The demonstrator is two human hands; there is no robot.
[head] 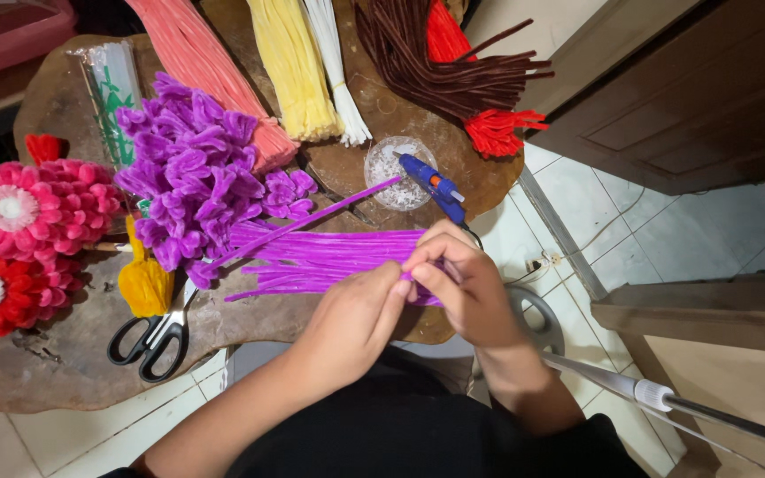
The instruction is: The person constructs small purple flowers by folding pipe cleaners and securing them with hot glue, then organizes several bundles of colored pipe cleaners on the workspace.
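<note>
A bundle of purple pipe cleaners [320,257] lies across the brown wooden slab table [55,372]. My left hand [356,314] and my right hand [458,283] meet at the bundle's right end, fingers pinching purple stems there. One purple stem [312,217] sticks out diagonally toward a clear round dish [396,173]. A heap of shaped purple pipe-cleaner petals [192,168] sits just left of the bundle.
Black-handled scissors [152,336] lie at the near left. A blue glue gun [436,188] rests by the dish. Pink and red pipe-cleaner flowers [19,235] and a yellow tuft [143,283] lie at left. Pink, yellow, white, brown and red stem bundles [294,71] fan across the back.
</note>
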